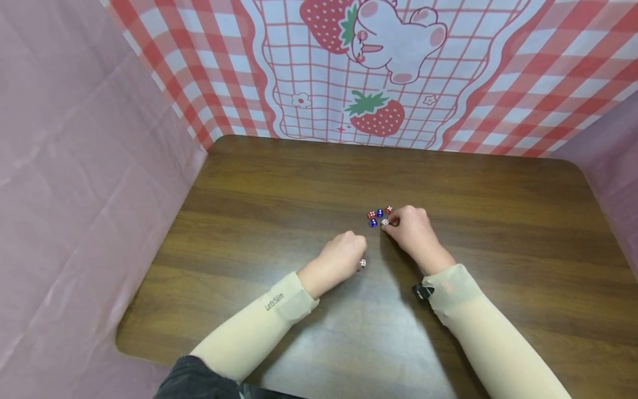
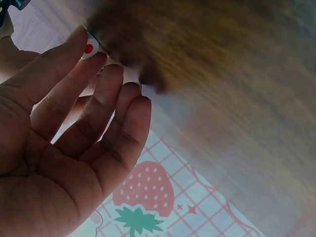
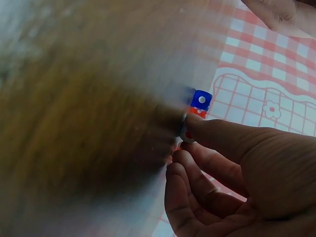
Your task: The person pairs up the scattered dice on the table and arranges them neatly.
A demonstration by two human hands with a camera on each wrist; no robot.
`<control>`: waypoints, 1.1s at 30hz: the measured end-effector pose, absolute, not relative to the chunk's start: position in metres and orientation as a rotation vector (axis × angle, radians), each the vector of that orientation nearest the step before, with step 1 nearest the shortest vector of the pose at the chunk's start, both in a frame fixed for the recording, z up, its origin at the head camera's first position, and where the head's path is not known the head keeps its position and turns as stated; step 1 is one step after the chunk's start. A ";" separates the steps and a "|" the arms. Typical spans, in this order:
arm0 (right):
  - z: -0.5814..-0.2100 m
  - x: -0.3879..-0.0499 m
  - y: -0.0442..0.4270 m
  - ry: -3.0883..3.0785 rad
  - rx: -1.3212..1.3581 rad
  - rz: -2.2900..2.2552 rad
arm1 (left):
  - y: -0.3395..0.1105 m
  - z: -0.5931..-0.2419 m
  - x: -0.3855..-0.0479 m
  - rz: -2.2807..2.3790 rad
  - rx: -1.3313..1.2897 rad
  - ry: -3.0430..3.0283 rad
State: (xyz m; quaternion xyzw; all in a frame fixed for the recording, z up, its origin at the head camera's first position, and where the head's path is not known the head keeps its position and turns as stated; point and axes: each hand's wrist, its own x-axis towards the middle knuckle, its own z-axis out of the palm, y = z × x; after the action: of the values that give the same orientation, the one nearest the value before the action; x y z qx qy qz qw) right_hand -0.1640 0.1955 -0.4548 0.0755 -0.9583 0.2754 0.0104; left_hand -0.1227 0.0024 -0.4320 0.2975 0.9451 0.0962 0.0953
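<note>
In the head view my right hand (image 1: 412,231) pinches a white die (image 1: 385,222) at the table, beside a small group of dice. That group has a red die (image 1: 371,214) and a blue die (image 1: 380,213) side by side, another red die (image 1: 389,209) at the right, and a second blue die (image 1: 373,223) in front. My left hand (image 1: 340,257), nearer and to the left, holds another white die (image 1: 363,263). The left wrist view shows this die (image 2: 89,48) with a red pip, between thumb and index finger. Thumb and fingers partly cover the right hand's die in the right wrist view.
The brown wooden table (image 1: 239,221) has rounded corners. A red-checked cloth (image 1: 319,72) with strawberries hangs behind its far edge. Pink cloth (image 1: 75,166) hangs at the left, with more at the right.
</note>
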 end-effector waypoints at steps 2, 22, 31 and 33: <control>-0.455 -0.163 0.196 -2.999 0.236 0.857 | 0.003 -0.432 -0.123 0.287 0.885 2.799; -0.452 -0.146 0.191 -3.055 0.344 0.829 | 0.002 -0.432 -0.123 0.287 0.883 2.804; -0.451 -0.133 0.191 -3.052 0.433 0.831 | 0.003 -0.431 -0.123 0.286 0.889 2.808; -0.451 -0.130 0.191 -3.047 0.461 0.830 | 0.003 -0.431 -0.124 0.280 0.892 2.806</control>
State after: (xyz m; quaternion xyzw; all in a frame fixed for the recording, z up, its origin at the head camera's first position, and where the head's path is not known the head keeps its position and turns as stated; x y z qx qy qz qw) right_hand -0.1303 0.1908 -0.4513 0.1445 -0.9544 0.2601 -0.0251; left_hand -0.1235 0.0027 -0.4307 0.3002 0.9447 0.0942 0.0920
